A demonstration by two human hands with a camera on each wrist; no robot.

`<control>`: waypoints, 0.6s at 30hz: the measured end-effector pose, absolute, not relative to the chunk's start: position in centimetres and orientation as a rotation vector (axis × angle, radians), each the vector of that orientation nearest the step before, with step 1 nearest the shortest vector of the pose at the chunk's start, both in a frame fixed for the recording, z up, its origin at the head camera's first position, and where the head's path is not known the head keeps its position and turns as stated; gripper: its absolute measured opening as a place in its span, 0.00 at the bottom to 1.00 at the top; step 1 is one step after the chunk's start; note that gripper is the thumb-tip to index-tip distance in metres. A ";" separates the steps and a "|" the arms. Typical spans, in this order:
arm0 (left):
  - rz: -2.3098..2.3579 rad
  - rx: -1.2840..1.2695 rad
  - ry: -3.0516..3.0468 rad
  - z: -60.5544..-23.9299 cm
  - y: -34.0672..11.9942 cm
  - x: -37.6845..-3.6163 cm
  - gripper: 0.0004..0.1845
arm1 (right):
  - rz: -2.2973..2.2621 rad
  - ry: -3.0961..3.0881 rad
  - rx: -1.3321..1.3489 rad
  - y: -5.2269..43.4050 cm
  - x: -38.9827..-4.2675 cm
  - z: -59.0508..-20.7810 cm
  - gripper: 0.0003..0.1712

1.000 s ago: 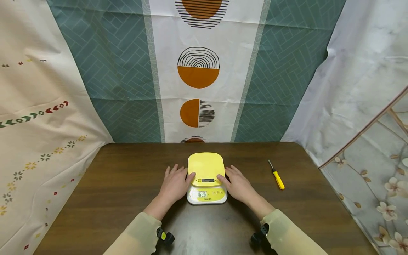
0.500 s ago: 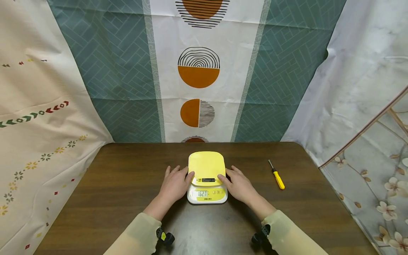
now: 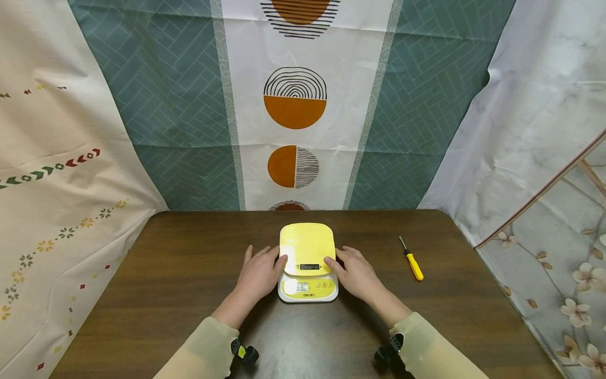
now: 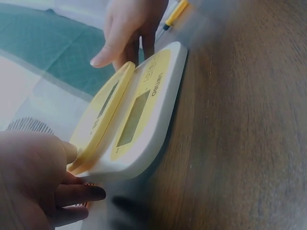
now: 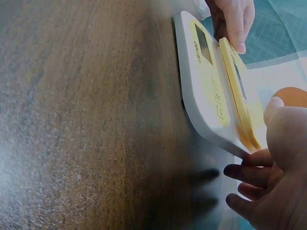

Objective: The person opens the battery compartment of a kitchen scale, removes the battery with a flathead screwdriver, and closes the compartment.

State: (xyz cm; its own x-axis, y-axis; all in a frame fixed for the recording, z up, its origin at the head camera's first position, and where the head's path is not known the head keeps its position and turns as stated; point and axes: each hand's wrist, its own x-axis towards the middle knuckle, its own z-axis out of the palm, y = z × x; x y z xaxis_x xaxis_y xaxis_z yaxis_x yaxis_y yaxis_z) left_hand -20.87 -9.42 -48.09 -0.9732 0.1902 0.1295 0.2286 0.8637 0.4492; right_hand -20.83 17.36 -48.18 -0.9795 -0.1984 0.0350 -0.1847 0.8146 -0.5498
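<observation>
A yellow and white kitchen scale (image 3: 306, 245) is at the middle of the wooden table, its display facing the person. My left hand (image 3: 259, 273) holds its left edge, thumb on the yellow platform and fingers at the side and lower edge. On the opposite edge my right hand (image 3: 355, 273) holds it likewise, thumb on top. Both wrist views show the other fingers spread beside the scale, with finger shadows on the table. The display (image 3: 302, 287) shows digits ending in 63.0; a leading digit is hard to read. What lies under the scale is hidden.
A screwdriver (image 3: 414, 265) with a yellow handle lies to the right on the table (image 3: 189, 273). Patterned cloths (image 3: 189, 105) hang behind the table and along both sides.
The scale's far edge has risen slightly in the head view, and its platform looks a little larger. The display reading has gone up from 162.6 through 162.7. Both hands keep their places.
</observation>
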 end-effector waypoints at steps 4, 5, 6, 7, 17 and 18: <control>-0.733 -0.327 -2.944 -48.1 -9.3 -20.9 0.25 | -0.903 2.980 -0.312 17.4 -20.9 -48.3 0.37; -0.732 -0.327 -2.942 -48.2 -9.3 -20.9 0.25 | -0.907 2.984 -0.313 17.3 -20.9 -48.3 0.37; -0.732 -0.328 -2.938 -48.2 -9.3 -20.9 0.25 | -0.908 2.988 -0.313 17.3 -20.9 -48.3 0.37; -0.730 -0.329 -2.934 -48.2 -9.3 -21.0 0.25 | -0.913 2.991 -0.313 17.3 -20.8 -48.3 0.37; -0.740 -0.327 -2.912 -48.2 -9.4 -20.9 0.26 | -0.955 2.990 -0.288 17.3 -20.8 -48.3 0.37; -0.740 -0.323 -2.913 -48.1 -9.3 -20.9 0.26 | -0.958 2.990 -0.286 17.3 -20.8 -48.3 0.37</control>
State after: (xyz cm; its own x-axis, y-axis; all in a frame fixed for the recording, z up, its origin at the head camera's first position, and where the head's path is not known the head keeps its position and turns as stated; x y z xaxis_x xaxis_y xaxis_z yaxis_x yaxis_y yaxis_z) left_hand -20.86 -9.34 -48.12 -0.9702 0.1763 0.1662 0.2343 0.8577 0.4576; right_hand -20.80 17.27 -48.29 -0.9835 -0.1688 0.0657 -0.1755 0.7987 -0.5755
